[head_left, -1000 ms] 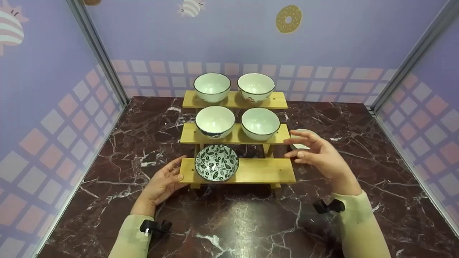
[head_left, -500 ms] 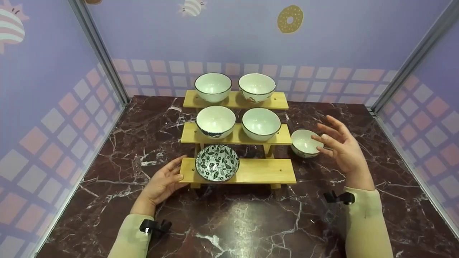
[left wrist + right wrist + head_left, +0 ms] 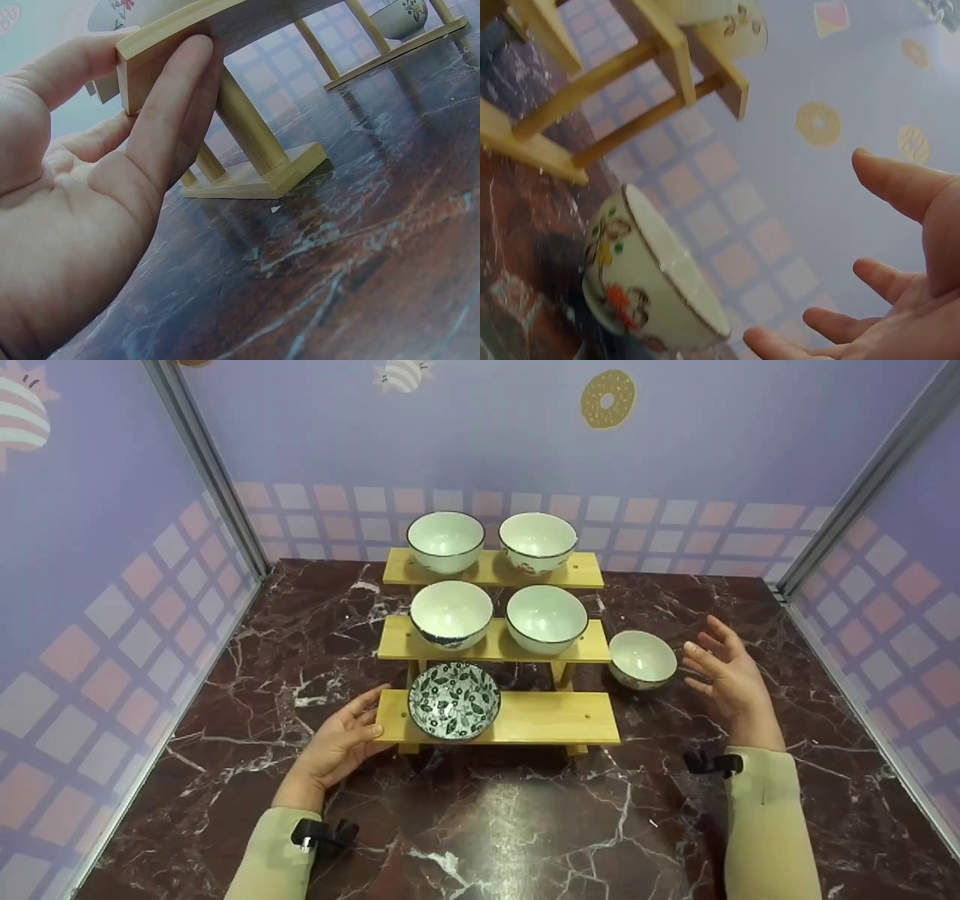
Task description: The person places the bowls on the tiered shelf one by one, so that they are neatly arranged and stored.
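Note:
A three-tier wooden display stand (image 3: 555, 718) stands on the marble-patterned table. My left hand (image 3: 339, 746) grips the left end of its lowest board, with the thumb on one side and fingers (image 3: 176, 105) beneath. On that board, toward the left, sits a bowl with a black leaf pattern (image 3: 454, 701). To the right of the stand, a smaller flower-painted bowl (image 3: 643, 660) rests upright on the table; the right wrist view shows orange and yellow flowers on its side. My right hand (image 3: 731, 682) hovers just right of this bowl, fingers spread and holding nothing.
The middle board carries a white bowl with blue trim (image 3: 451, 615) and a pale dark-rimmed bowl (image 3: 546, 619). Another pale bowl (image 3: 445, 542) and a red-flowered bowl (image 3: 538, 542) occupy the top board. Patterned panels (image 3: 495, 435) enclose the table's back and sides.
My right hand has moved rightward, away from the stand's right end and off the small bowl, which now shows fully. The left hand and the stand have stayed put.

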